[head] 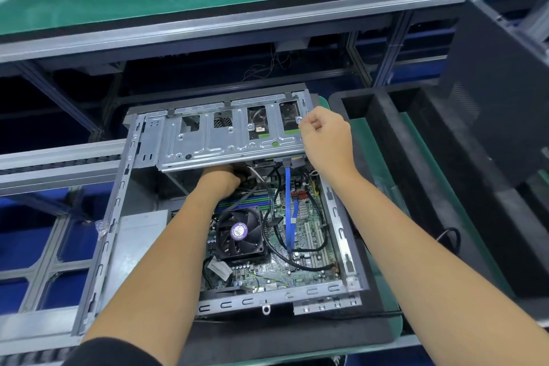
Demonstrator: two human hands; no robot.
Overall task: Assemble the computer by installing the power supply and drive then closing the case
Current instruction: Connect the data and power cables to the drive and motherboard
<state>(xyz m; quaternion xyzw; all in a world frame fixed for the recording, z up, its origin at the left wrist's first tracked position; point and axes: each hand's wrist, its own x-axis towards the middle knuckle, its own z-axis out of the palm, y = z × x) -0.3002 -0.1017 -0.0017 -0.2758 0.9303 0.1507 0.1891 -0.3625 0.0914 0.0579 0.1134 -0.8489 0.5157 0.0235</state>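
On the counter (pixel 380 333) we've got the open case (pixel 118 217) lying flat, its drive cage (pixel 225 140) tilted up at the far end over the motherboard (pixel 300 264). Our right hand (pixel 326 140) grips the cage's right edge with curled fingers; our left hand (pixel 221 180) reaches under the cage among black cables (pixel 269 242), fingers hidden, so we can't tell its grip. Blue SATA cable (pixel 289 217) hangs from the cage down to the board, just right of the CPU fan (pixel 240 233).

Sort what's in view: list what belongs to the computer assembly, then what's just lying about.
Job:
case
drive cage
power supply
motherboard
fan
blue cable
left hand, reaching under the cage
right hand, gripping the cage's edge

Lying about:
black foam tray
black panel
small plastic bag
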